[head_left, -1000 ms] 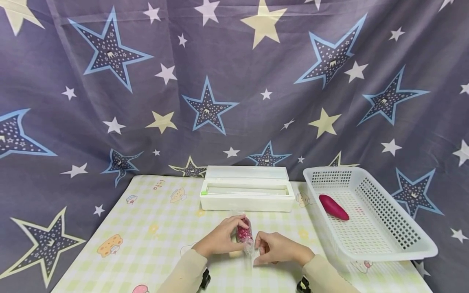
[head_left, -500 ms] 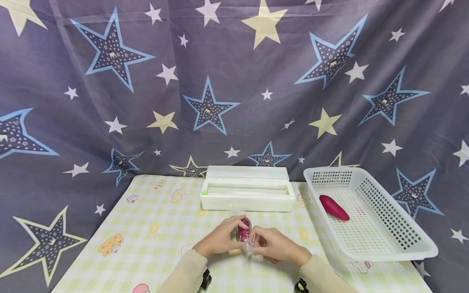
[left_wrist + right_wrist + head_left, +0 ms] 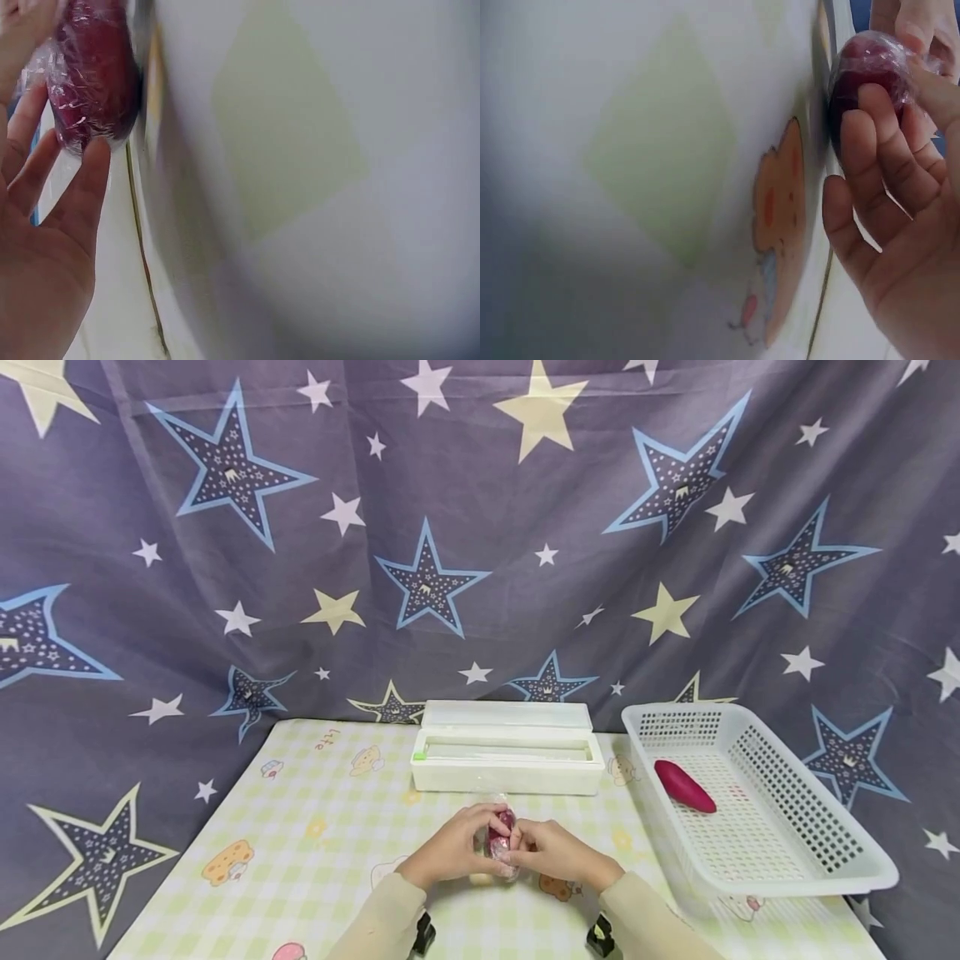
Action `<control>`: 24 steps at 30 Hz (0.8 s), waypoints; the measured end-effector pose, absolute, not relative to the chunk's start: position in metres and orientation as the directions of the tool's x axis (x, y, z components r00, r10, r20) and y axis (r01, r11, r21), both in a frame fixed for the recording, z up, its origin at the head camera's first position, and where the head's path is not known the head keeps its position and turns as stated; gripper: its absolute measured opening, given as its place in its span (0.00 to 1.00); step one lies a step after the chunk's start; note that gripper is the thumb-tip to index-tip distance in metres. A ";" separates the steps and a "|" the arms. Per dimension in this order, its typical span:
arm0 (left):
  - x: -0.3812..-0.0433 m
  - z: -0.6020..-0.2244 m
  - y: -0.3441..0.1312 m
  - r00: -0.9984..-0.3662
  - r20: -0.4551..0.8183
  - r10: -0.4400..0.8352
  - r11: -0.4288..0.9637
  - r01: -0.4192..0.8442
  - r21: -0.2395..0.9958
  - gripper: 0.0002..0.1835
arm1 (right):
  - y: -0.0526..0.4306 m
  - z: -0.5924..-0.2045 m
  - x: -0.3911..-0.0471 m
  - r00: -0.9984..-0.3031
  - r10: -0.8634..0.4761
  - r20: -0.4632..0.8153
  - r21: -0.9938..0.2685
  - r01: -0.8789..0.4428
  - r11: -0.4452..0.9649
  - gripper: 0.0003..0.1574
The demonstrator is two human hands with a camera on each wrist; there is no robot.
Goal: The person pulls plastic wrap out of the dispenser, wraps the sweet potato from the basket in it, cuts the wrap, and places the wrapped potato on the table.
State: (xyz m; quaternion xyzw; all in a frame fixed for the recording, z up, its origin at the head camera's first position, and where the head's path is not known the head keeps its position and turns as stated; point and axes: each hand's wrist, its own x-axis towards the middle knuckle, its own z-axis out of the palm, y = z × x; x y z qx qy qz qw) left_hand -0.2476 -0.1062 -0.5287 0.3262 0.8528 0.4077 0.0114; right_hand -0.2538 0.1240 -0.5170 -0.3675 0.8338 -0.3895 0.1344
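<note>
A dark red sweet potato (image 3: 498, 843) wrapped in clear cling film (image 3: 79, 112) lies on the table between both hands. My left hand (image 3: 452, 846) holds it from the left, fingers over its far part and thumb near its close end. At the near end my right hand (image 3: 562, 852) grips from the right. In the right wrist view its thumb lies on the film over the potato's end (image 3: 866, 49), with fingertips curled against the side. A loose flap of clear film shows beyond the far end in the head view.
Behind the hands stands a white cling film box (image 3: 506, 777), lid raised. To the right, a white plastic basket (image 3: 810, 887) holds another sweet potato (image 3: 684, 787), unwrapped. A checked cloth (image 3: 300, 827) covers the table; a star-patterned curtain (image 3: 480, 485) hangs behind.
My right hand has moved left and slightly up from beside the near end onto the potato. The film tail at that end is now folded against it. My left hand stays nearly still.
</note>
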 end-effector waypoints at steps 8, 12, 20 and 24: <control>-0.254 -0.529 -0.108 -0.802 0.211 0.558 0.399 0.483 0.780 0.17 | 0.125 -0.518 -0.256 -0.708 -0.706 0.018 -0.787 -0.446 0.427 0.11; -0.256 -0.532 -0.110 -0.798 0.206 0.566 0.372 0.471 0.800 0.15 | 0.125 -0.518 -0.258 -0.717 -0.697 -0.010 -0.792 -0.420 0.444 0.13; -0.257 -0.533 -0.110 -0.806 0.223 0.549 0.374 0.475 0.797 0.10 | 0.127 -0.518 -0.259 -0.726 -0.686 -0.047 -0.814 -0.370 0.448 0.14; -0.258 -0.533 -0.107 -0.805 0.227 0.548 0.366 0.475 0.800 0.07 | 0.133 -0.517 -0.260 -0.697 -0.713 -0.079 -0.844 -0.333 0.420 0.12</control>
